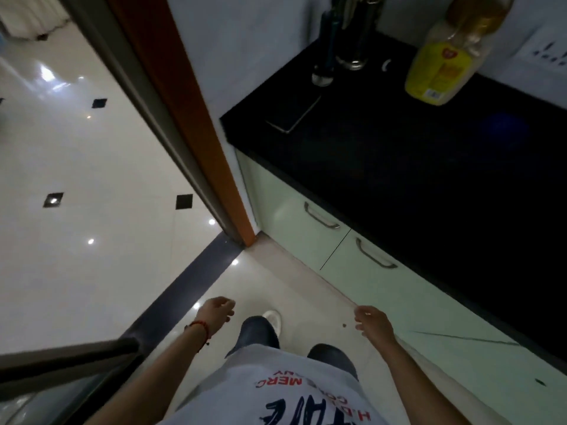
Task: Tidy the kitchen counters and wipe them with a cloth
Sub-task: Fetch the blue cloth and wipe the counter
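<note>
Both hands hung low in front of the body, over the pale floor (270, 280) and clear of the counter. Left hand (217, 311) — fingers loosely curled, nothing in it; a red thread band (201, 328) sat on its wrist. Right hand (372, 322) — fingers half open and spread, also empty, nearest the pale green cabinet fronts (294, 207).

Black counter (414, 167) ran along the right side of the view, ending at a corner beside the orange door frame (181, 96). On it, near that corner, lay a flat dark phone (294, 113). Behind the phone, against the wall, stood a dark cylindrical bottle (325, 53) and, just beside it, a glass holder (356, 47) with utensils; contents blurred. Further right stood a large yellow-labelled oil bottle (438, 65), upright, well apart from the phone.

No cloth was visible in either hand or on the counter. One white shoe (273, 319) showed between the hands.
</note>
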Demonstrator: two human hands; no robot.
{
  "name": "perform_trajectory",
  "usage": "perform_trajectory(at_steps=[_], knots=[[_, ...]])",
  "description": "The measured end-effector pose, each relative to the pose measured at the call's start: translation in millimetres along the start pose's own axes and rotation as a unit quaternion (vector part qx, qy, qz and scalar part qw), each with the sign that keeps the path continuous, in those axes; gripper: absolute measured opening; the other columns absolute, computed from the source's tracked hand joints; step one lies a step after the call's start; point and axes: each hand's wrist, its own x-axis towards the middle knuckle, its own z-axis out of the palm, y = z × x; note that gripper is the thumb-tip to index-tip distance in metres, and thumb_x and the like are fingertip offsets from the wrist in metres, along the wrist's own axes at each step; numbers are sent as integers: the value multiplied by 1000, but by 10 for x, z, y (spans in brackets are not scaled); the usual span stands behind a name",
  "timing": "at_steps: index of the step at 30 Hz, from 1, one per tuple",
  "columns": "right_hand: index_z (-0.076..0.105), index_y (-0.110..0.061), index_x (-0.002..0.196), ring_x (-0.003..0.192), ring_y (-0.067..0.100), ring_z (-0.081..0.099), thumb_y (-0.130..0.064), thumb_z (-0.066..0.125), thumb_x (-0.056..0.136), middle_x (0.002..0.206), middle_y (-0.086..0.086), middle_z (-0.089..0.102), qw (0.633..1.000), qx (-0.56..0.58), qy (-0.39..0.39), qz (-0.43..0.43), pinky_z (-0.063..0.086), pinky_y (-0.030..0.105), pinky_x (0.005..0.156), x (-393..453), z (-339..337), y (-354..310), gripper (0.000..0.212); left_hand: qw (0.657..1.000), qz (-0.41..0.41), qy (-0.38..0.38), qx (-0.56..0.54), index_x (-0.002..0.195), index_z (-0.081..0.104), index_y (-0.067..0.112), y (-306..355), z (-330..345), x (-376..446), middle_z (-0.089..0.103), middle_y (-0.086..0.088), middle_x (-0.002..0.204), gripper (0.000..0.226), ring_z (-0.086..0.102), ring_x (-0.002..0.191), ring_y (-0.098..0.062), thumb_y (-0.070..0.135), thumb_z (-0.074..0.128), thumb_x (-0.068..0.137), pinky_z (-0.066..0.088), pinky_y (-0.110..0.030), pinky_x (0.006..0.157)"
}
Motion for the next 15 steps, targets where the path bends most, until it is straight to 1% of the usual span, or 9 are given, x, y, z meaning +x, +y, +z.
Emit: perform_trajectory(at_steps=[2, 4, 5, 7, 10, 11, 13, 14, 15], knots=[[59, -3, 110, 77, 21, 58, -16, 51, 90, 101, 9, 60, 999, 45, 28, 10, 42, 22, 59, -8, 0, -66, 25, 998, 45, -22, 44, 110, 60, -1, 438, -26, 182, 63, -12, 92, 30, 57, 84, -24, 19, 49, 91, 45, -34, 80], [60, -6, 110, 79, 22, 60, -18, 51, 89, 102, 10, 62, 994, 95, 54, 26, 44, 26, 65, -36, -11, -85, 25, 992, 77, -50, 87, 110, 60, -3, 827, 42, 286, 62, -15, 93, 30, 56, 82, -24, 16, 47, 92, 41, -29, 74], [60, -8, 109, 80, 22, 61, -19, 52, 89, 102, 10, 64, 991, 113, 68, 33, 45, 28, 70, -60, -25, -89, 25, 988, 91, -67, 108, 110, 59, -4, 1000, 100, 323, 63, -17, 96, 29, 57, 84, -26, 13, 45, 92, 40, -28, 74], [61, -11, 107, 80, 22, 62, -21, 54, 88, 101, 10, 66, 986, 136, 92, 33, 46, 33, 77, -128, -76, -103, 23, 978, 118, -92, 144, 107, 61, -3, 1292, 230, 348, 65, -20, 102, 25, 61, 95, -32, 9, 44, 92, 42, -27, 76], [63, -10, 106, 78, 21, 65, -26, 59, 83, 91, 7, 67, 978, 173, 120, 9, 46, 35, 77, -231, -237, -153, 28, 960, 171, -133, 179, 97, 64, 10, 1636, 448, 295, 61, -10, 92, 20, 61, 104, -33, 19, 48, 90, 45, -33, 85], [63, -10, 107, 78, 21, 65, -24, 58, 85, 90, 6, 67, 974, 188, 127, 2, 46, 34, 76, -256, -314, -181, 26, 949, 200, -149, 194, 90, 65, 17, 1731, 533, 284, 60, -7, 92, 17, 61, 104, -32, 26, 51, 87, 46, -35, 89], [64, -14, 103, 81, 21, 66, -17, 54, 89, 90, 4, 68, 968, 216, 129, -17, 46, 32, 76, -311, -489, -286, 17, 929, 254, -170, 209, 76, 58, 34, 1925, 700, 232, 62, -4, 89, 10, 62, 100, -31, 38, 49, 77, 48, -42, 93], [63, -17, 99, 82, 19, 66, -14, 52, 90, 90, 4, 68, 965, 230, 122, -30, 47, 31, 76, -335, -588, -351, 15, 922, 275, -177, 206, 76, 56, 38, 2039, 786, 184, 64, -1, 88, 8, 63, 97, -26, 39, 48, 75, 49, -41, 93], [63, -18, 96, 80, 17, 67, -12, 51, 90, 88, 2, 69, 963, 242, 112, -48, 48, 30, 75, -350, -692, -425, 15, 914, 298, -184, 202, 79, 57, 39, 2150, 878, 132, 65, 3, 88, 7, 64, 95, -18, 38, 50, 77, 50, -33, 91]])
